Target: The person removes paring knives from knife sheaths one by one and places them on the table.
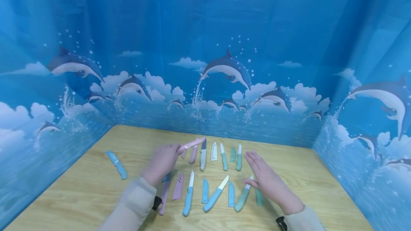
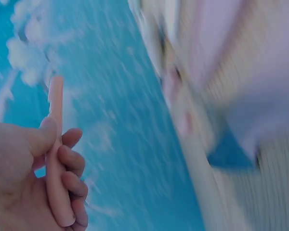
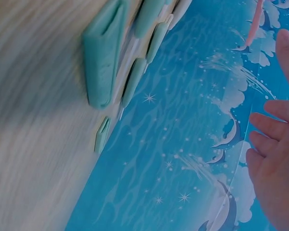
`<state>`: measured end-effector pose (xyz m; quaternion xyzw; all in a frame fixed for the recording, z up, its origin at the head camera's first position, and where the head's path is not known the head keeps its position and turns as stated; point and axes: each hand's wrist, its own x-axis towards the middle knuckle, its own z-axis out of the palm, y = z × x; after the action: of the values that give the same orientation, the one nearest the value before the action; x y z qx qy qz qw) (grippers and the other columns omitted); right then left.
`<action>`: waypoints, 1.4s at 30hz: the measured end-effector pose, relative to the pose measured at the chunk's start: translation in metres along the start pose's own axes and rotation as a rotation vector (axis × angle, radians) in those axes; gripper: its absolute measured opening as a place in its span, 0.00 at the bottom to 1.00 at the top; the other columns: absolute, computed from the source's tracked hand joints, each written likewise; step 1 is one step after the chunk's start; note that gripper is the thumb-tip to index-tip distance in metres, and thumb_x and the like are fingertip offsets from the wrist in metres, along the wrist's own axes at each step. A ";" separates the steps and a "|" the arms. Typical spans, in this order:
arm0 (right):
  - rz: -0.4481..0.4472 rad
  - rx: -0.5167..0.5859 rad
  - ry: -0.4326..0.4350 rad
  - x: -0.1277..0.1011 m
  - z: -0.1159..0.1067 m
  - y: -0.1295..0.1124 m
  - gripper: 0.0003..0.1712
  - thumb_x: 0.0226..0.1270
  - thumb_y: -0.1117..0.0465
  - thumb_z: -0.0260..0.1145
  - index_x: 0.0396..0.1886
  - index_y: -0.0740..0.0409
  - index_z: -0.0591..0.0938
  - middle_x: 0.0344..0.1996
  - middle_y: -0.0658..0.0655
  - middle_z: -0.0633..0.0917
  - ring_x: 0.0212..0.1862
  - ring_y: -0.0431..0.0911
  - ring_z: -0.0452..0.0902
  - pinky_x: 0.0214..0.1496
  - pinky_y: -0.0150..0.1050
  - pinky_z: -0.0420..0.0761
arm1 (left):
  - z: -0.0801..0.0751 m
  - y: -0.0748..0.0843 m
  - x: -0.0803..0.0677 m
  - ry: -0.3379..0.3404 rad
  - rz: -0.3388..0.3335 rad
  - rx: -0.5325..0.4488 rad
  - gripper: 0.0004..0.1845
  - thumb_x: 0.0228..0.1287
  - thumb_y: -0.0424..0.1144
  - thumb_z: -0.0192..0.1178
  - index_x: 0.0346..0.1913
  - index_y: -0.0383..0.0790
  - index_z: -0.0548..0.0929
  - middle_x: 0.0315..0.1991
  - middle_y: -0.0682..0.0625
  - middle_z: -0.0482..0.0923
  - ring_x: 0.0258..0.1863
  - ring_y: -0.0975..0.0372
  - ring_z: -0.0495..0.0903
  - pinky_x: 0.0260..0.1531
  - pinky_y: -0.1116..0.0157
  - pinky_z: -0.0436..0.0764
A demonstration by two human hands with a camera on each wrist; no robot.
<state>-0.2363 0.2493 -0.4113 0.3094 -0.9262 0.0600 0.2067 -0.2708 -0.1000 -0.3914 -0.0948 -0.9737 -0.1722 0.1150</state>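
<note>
Gripping a pink sheath (image 1: 191, 144) (unlabelled), left hand (image 1: 163, 161).

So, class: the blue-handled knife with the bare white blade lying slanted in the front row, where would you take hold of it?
Grip the blue-handled knife by its handle at the near end, coming from above: the blade points away up the table.
</note>
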 end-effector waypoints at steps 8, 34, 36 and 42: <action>-0.023 -0.014 0.017 -0.002 0.001 -0.008 0.52 0.52 0.46 0.72 0.69 0.71 0.62 0.69 0.70 0.64 0.69 0.65 0.62 0.66 0.56 0.65 | 0.011 0.056 -0.029 0.031 0.131 0.062 0.16 0.71 0.50 0.52 0.51 0.45 0.81 0.48 0.41 0.83 0.55 0.46 0.78 0.49 0.47 0.78; -0.262 -0.090 0.127 -0.002 0.007 -0.035 0.42 0.49 0.48 0.74 0.62 0.63 0.74 0.58 0.58 0.80 0.59 0.52 0.77 0.67 0.48 0.68 | 0.028 0.110 -0.052 -0.023 0.355 0.127 0.15 0.70 0.55 0.49 0.46 0.52 0.81 0.34 0.56 0.80 0.36 0.63 0.76 0.39 0.65 0.74; -0.246 -0.073 0.090 -0.002 0.005 -0.037 0.39 0.51 0.48 0.73 0.61 0.62 0.75 0.55 0.57 0.82 0.56 0.51 0.79 0.59 0.49 0.77 | 0.028 0.110 -0.053 -0.026 0.362 0.110 0.15 0.70 0.55 0.49 0.45 0.52 0.81 0.34 0.57 0.80 0.36 0.64 0.75 0.39 0.66 0.73; -0.148 0.026 -0.030 -0.001 -0.002 -0.041 0.27 0.62 0.48 0.67 0.56 0.57 0.78 0.45 0.51 0.85 0.47 0.46 0.82 0.50 0.47 0.81 | 0.030 0.112 -0.053 -0.064 0.356 0.038 0.17 0.71 0.57 0.47 0.45 0.54 0.82 0.35 0.58 0.81 0.36 0.65 0.76 0.39 0.66 0.73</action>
<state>-0.2101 0.2174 -0.4108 0.3805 -0.9030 0.0517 0.1928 -0.2010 0.0059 -0.3969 -0.2691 -0.9478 -0.1275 0.1143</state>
